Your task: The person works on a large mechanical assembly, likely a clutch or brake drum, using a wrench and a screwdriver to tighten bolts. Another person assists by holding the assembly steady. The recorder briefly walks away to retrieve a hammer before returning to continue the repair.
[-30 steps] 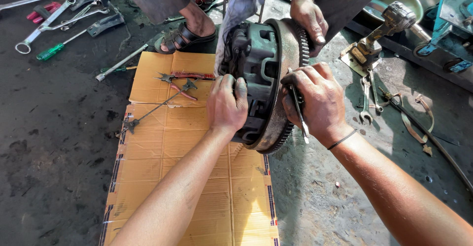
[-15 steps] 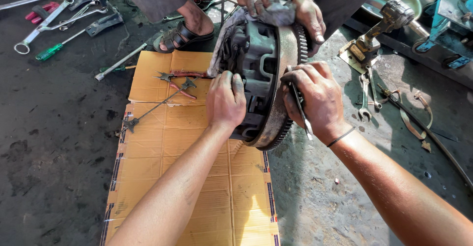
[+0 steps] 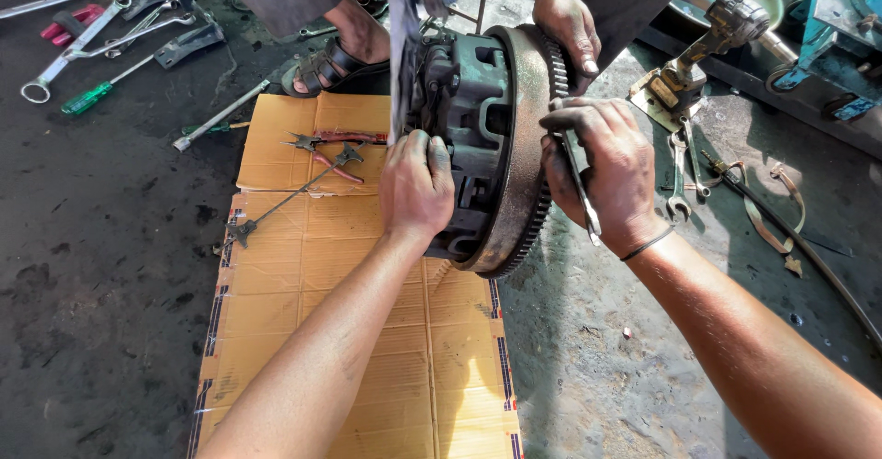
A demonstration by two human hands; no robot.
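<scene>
Greasy flywheel (image 3: 514, 160) (upright), between left hand (image 3: 418, 183), right hand (image 3: 602, 165)

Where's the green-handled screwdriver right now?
In the head view, the green-handled screwdriver lies at upper left on the dark ground, below the silver wrenches and left of the brown cardboard sheet.
</scene>
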